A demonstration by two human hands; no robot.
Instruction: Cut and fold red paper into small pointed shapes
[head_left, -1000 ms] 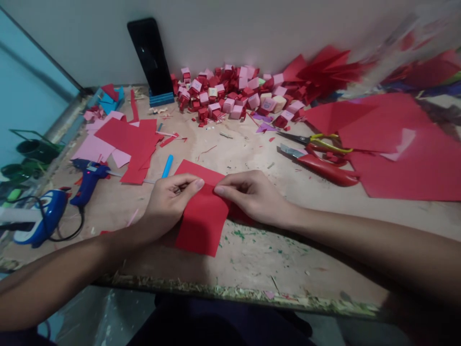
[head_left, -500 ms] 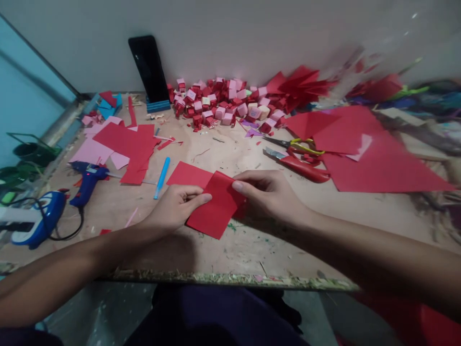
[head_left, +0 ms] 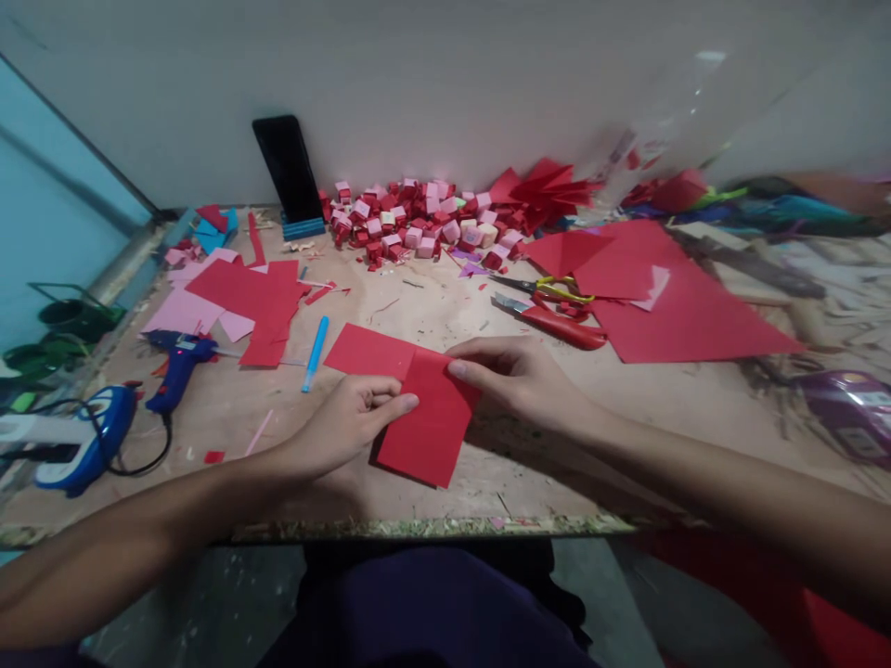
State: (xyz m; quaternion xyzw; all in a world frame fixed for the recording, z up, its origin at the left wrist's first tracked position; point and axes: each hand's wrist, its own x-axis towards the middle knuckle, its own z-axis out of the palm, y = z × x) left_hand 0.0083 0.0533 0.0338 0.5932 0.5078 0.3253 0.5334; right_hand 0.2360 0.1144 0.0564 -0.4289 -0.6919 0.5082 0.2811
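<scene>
Paper (head_left: 430, 422) in red sits between two hands, over the front part of the table (head_left: 445, 301). The left hand (head_left: 358, 417) pinches its left edge, thumb on top and fingers curled. The right hand (head_left: 511, 376) pinches its top right corner, closed on it too. Most of the red piece hangs below the pinching thumbs, toward the person. I cannot tell if its bottom edge touches the wood.

It is thin, flat and smooth, with straight sides, like a box shape. Its long way runs from the top down to the front edge, leaning a bit left at the bottom. Behind it, a red strip (head_left: 368, 351) points up and left. A blue pen (head_left: 316, 354) lies near the left hand.
</scene>
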